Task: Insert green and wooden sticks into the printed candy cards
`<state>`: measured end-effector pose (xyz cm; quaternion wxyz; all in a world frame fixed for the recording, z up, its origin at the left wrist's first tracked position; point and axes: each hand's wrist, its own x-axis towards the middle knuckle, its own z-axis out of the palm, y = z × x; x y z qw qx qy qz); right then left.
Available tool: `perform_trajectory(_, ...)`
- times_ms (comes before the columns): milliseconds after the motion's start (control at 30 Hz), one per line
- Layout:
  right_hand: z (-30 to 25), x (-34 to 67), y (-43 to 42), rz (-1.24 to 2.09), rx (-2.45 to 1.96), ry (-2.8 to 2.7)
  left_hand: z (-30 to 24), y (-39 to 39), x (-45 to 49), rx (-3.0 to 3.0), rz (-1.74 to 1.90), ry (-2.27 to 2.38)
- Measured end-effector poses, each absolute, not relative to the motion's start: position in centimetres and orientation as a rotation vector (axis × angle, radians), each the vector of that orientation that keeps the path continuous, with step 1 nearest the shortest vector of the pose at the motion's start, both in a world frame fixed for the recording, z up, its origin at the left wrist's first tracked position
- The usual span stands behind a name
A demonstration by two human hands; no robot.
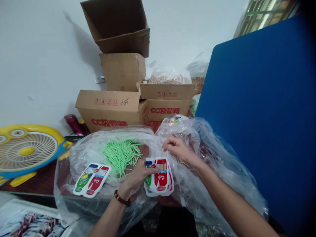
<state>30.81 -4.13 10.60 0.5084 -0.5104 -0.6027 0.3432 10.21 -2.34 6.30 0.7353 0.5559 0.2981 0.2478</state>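
My left hand [144,171] is closed round a small stack of bottle-shaped printed cards [161,186], red with "Cola" beside green, its thumb lying across the front. Thin brown sticks show in the top card's window. My right hand [176,148] is raised just above and right of the stack, fingertips pinched; what they hold is too small to make out. Beneath it, more brown sticks [181,160] lie on clear plastic, partly hidden by the arm. To the left of my hands sit a heap of light-green sticks [120,154] and another pair of bottle-shaped cards [92,180].
Clear plastic sheeting [217,164] covers much of the dark table. Cardboard boxes [111,113] stand behind, one holding a bag of brown sticks [170,77]. A yellow-and-blue fan [27,151] is at left, a blue panel [256,108] at right. Printed packets [32,223] fill a container at lower left.
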Motion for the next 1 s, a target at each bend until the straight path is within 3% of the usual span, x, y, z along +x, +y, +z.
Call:
perform_trajectory(167,10.1,33.7,-2.4,0.773,-1.201,-1.047,5.3,-1.9,9.7,1.082,0.639,0.656)
perform_trajectory(467,2.2,37.2,-0.6,0.549,-1.594,-1.281,3.3,-1.9,8.7,0.802,0.79,0.663)
perform_trajectory(700,2.9,36.8,-0.4,0.492,-1.646,-1.417,3.3,-2.1,8.7,0.807,0.806,0.69)
perform_trajectory(767,4.0,35.2,-1.2,0.609,-1.587,-1.452,3.4,-2.0,8.9,0.85,0.826,0.7)
perform_trajectory(900,5.0,30.6,-4.4,1.353,-1.216,-1.389,3.2,-1.8,9.2,0.943,0.821,0.697)
perform_trajectory(1000,4.1,27.7,-6.3,1.521,-1.062,-1.179,3.2,-1.9,9.2,0.998,0.806,0.712)
